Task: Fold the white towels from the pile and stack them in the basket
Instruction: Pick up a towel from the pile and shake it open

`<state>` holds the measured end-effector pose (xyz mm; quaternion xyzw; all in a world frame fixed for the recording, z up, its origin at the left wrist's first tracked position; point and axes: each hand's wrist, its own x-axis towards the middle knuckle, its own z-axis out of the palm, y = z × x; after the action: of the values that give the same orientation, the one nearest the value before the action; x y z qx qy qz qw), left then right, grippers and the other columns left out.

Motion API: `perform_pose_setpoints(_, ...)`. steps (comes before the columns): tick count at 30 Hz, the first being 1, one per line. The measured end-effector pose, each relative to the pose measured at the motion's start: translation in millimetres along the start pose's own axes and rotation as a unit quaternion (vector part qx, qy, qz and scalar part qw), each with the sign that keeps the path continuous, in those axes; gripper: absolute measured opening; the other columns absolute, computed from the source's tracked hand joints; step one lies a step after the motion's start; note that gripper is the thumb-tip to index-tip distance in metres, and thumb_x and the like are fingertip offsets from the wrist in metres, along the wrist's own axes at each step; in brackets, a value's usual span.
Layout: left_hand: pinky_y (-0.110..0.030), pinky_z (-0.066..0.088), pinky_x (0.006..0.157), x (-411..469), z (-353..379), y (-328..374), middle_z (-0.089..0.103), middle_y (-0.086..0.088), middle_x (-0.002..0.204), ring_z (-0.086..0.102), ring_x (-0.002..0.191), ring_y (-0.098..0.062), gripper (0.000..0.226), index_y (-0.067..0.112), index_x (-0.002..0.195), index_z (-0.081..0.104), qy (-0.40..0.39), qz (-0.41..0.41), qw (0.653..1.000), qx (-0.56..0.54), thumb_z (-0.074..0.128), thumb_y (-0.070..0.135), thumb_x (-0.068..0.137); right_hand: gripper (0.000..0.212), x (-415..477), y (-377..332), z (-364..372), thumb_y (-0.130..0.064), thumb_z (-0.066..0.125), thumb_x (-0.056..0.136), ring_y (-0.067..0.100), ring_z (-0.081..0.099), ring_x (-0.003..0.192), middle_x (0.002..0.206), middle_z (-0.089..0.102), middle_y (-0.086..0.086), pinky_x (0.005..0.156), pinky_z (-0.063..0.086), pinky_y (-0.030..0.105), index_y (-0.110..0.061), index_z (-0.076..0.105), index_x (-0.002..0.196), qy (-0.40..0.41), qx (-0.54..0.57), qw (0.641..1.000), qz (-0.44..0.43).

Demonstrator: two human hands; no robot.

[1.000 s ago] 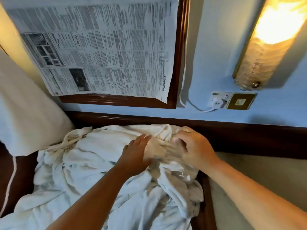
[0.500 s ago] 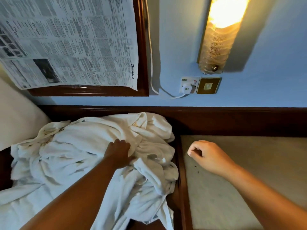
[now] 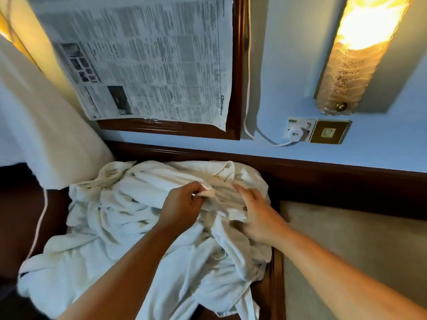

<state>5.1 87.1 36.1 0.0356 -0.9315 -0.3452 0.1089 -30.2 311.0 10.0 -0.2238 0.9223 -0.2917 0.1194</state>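
Currently left hand (image 3: 182, 205) grip pinching a towel edge (image 3: 208, 192) atop pile (image 3: 129, 218); right hand (image 3: 256, 213) fingers spread flat at 3 o'clock, risk: tangled neighbours drag out too

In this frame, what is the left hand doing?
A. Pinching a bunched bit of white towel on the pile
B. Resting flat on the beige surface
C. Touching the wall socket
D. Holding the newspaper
A: the left hand is closed with its fingers pinching a fold of the towel pile, beside the right hand.

Head view, looking down (close), facing wall (image 3: 288, 65)
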Motion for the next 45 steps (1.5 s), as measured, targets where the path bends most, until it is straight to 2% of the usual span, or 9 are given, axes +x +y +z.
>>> perform_pose_setpoints(4,-0.025,0.057,0.076,-4.0,-20.7,43.7,0.075,0.009,0.089,0.07,0.085,-0.01,0.02,0.022,0.099,0.076,-0.033,0.129,0.98,-0.146,0.066,0.007,0.093,0.049,30.1,-36.9,15.7,-0.018,0.066,0.09,0.009,0.055,0.121,0.136,0.054,-0.01,0.101,0.05,0.041,-0.044,0.052,0.13,0.092,0.143,0.977,-0.129)
perform_pose_setpoints(7,-0.02,0.052,0.096,7.6,-29.4,37.7,0.067,0.016,0.126,0.064,0.114,0.0,0.039,0.025,0.13,0.065,-0.022,0.106,0.972,-0.21,0.073,0.024,0.092,0.025,36.4,-48.7,-3.2,-0.004,0.055,0.098,0.015,0.065,0.104,0.107,0.069,-0.01,0.093,0.052,0.029,-0.023,0.068,0.109,0.196,0.323,0.926,-0.011)
perform_pose_setpoints(12,-0.047,0.02,0.123,26.0,3.0,-21.5,0.008,0.006,0.168,0.013,0.154,-0.019,0.108,0.034,0.159,0.01,-0.117,0.022,0.985,0.124,0.075,0.061,0.078,0.015,8.4,-2.6,-60.9,0.001,0.057,0.076,0.036,0.066,0.064,0.07,0.068,0.022,0.058,0.054,0.04,-0.002,0.068,0.086,0.275,0.431,0.849,0.133)
perform_pose_setpoints(15,-0.053,0.008,0.122,30.4,40.0,-36.1,0.007,-0.004,0.169,0.007,0.155,-0.029,0.109,0.03,0.159,0.005,-0.127,0.024,0.963,0.236,0.073,0.06,0.08,0.019,-46.0,49.6,-102.7,0.002,0.061,0.082,0.026,0.07,0.074,0.08,0.072,0.011,0.06,0.051,0.034,-0.007,0.069,0.097,0.375,0.495,0.763,0.18)
perform_pose_setpoints(20,-0.049,0.039,0.103,28.6,113.5,-6.1,0.071,-0.004,0.104,0.067,0.1,-0.031,0.052,0.022,0.124,0.055,-0.163,0.144,0.928,0.303,0.058,0.047,0.078,0.032,-168.7,139.9,-154.2,-0.02,0.064,0.092,0.018,0.069,0.1,0.109,0.071,0.001,0.065,0.059,0.028,-0.02,0.062,0.124,0.474,0.588,0.618,0.219)
perform_pose_setpoints(25,-0.035,0.05,0.076,-7.3,183.6,137.4,0.069,0.009,0.1,0.066,0.09,-0.015,0.047,0.031,0.109,0.059,-0.35,0.158,0.923,0.01,0.056,0.066,0.077,0.011,-255.6,192.6,-187.9,-0.016,0.051,0.101,0.013,0.063,0.09,0.101,0.062,-0.001,0.077,0.055,0.027,-0.019,0.06,0.105,0.536,0.583,0.539,0.286)
perform_pose_setpoints(31,-0.031,0.054,0.073,-48.7,256.5,276.4,0.076,-0.012,0.096,0.071,0.081,-0.024,0.022,0.01,0.102,0.074,-0.469,-0.04,0.828,-0.305,0.066,0.03,0.095,0.022,-323.1,260.5,-210.4,-0.017,0.058,0.1,0.016,0.068,0.097,0.112,0.069,0.002,0.073,0.06,0.033,-0.017,0.062,0.121,0.546,0.561,0.552,0.286)
perform_pose_setpoints(36,-0.04,0.05,0.096,-67.1,344.9,247.6,0.055,-0.019,0.137,0.059,0.119,-0.036,0.055,0.012,0.144,0.048,-0.324,-0.126,0.937,-0.034,0.066,0.033,0.096,0.062,-372.7,331.9,-169.4,-0.02,0.072,0.091,0.013,0.06,0.111,0.137,0.059,0.004,0.08,0.047,0.03,-0.018,0.043,0.146,0.386,0.441,0.702,0.406)
perform_pose_setpoints(45,-0.038,0.05,0.099,-162.8,377.7,175.8,0.053,-0.008,0.14,0.059,0.118,-0.025,0.059,0.022,0.139,0.053,-0.402,-0.085,0.911,0.038,0.076,0.038,0.087,0.052,-372.3,366.4,-48.9,-0.029,0.075,0.089,0.017,0.058,0.104,0.131,0.059,0.01,0.089,0.05,0.029,-0.018,0.054,0.135,0.084,0.251,0.841,0.471)
